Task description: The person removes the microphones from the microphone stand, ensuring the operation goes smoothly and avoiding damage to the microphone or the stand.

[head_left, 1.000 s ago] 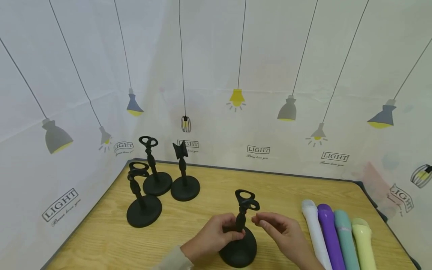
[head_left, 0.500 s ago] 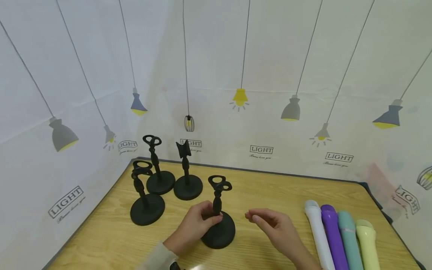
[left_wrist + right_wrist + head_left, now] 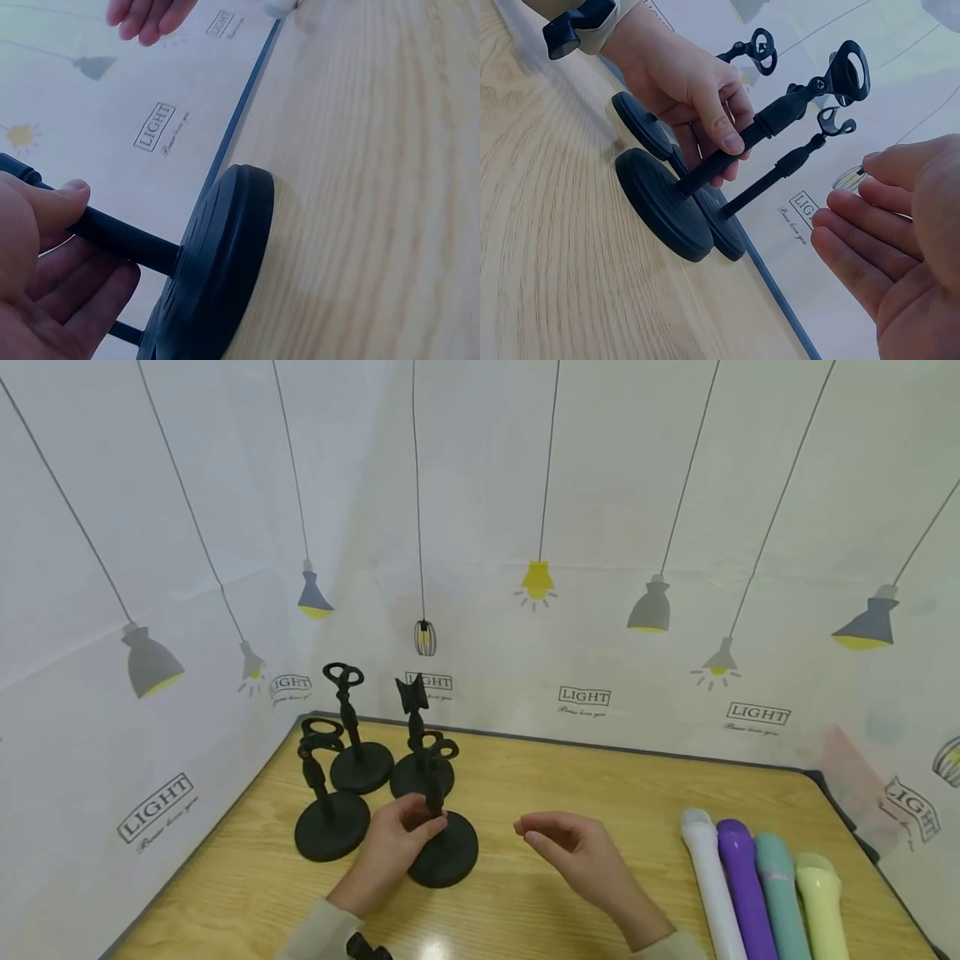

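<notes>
My left hand (image 3: pixel 390 843) grips the post of a black microphone stand (image 3: pixel 448 853), thumb on one side and fingers around the other. The stand is upright, its round base low over the wooden table, its clip overlapping another stand (image 3: pixel 412 693) behind it in the head view. In the left wrist view the post (image 3: pixel 127 240) crosses between thumb and fingers. My right hand (image 3: pixel 581 860) hovers to the right, apart from the stand, fingers loosely bent and holding nothing. In the right wrist view its fingers (image 3: pixel 862 240) show nothing between them.
Two more black microphone stands, a near one (image 3: pixel 332 828) and a far one (image 3: pixel 362 768), stand at the left. Several microphones lie side by side at the right: white (image 3: pixel 711 881), purple (image 3: pixel 746 885), teal (image 3: pixel 778 885) and pale yellow (image 3: pixel 821 893). A printed backdrop (image 3: pixel 480 527) borders the table.
My left hand has carried the microphone stand leftward and away from me, toward the other stands. My right hand, beside the stand at first, has drifted left less and is now apart from it.
</notes>
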Available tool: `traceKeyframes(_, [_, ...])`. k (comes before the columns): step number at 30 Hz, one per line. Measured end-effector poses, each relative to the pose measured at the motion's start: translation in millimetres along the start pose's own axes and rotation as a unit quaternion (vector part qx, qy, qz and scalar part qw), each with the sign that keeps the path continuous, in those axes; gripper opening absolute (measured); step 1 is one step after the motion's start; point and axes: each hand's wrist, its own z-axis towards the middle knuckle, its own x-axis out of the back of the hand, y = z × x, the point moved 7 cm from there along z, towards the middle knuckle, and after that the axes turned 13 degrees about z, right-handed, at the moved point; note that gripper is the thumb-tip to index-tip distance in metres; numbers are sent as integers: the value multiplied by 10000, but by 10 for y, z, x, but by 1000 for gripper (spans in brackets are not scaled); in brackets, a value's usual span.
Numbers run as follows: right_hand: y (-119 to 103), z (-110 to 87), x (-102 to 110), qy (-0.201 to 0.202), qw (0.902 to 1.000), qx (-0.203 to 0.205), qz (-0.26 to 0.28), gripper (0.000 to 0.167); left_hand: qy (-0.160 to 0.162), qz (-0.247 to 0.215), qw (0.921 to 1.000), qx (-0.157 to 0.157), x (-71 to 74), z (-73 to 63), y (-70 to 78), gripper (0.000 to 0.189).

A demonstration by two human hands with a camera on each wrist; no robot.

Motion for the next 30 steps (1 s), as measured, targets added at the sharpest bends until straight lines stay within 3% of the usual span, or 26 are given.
traceKeyframes(8, [35, 110, -169, -186, 9994, -278, 69, 31, 571, 278, 9978, 185, 235, 13, -110, 18])
traceKeyframes(13, [43, 101, -201, -223, 9995, -241, 36, 30, 622, 401, 9967, 341, 327, 6, -178, 18])
traceKeyframes(20, [39, 88, -208, -245, 9994, -253, 43, 30, 781, 626, 9945, 304, 461, -26, -254, 19])
traceKeyframes(30, [58, 59, -191, -196, 9994, -289, -10, 30, 824, 840, 9928, 227, 510, -24, -276, 19])
